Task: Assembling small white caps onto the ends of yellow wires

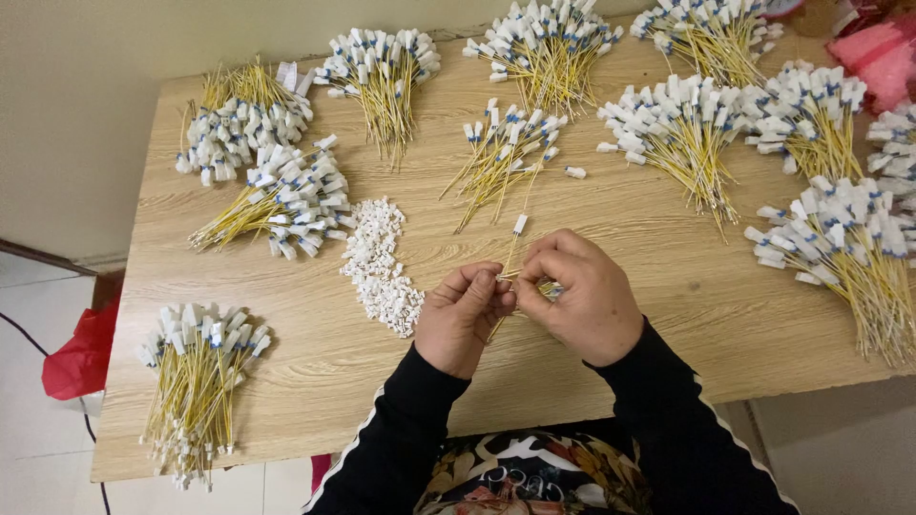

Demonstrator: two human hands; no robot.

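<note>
Head view looks down on a pale wooden table (611, 353) strewn with bundles of thin yellow wires, each wire tipped with a small white connector marked in blue. Nearest, the left hand (461, 315) and right hand (582, 298) meet just above the table's near edge, fingertips touching. Both hands have their fingers curled together, thumb and forefinger pinched on one yellow wire (512, 250) that runs up and away from them to a white connector at its far tip. The right hand also seems to enclose something small and bluish; what it is cannot be told. Just left of the left hand lies a loose heap of small white caps (379, 265). At the near left corner sits one wire bundle (196, 381), white ends both toward and away from the person. Farther off, a small fanned bundle (501, 157) lies straight beyond the hands, with more bundles ranged left, right and along the far edge. A pink bag (883, 52) rests at the far right corner.
</note>
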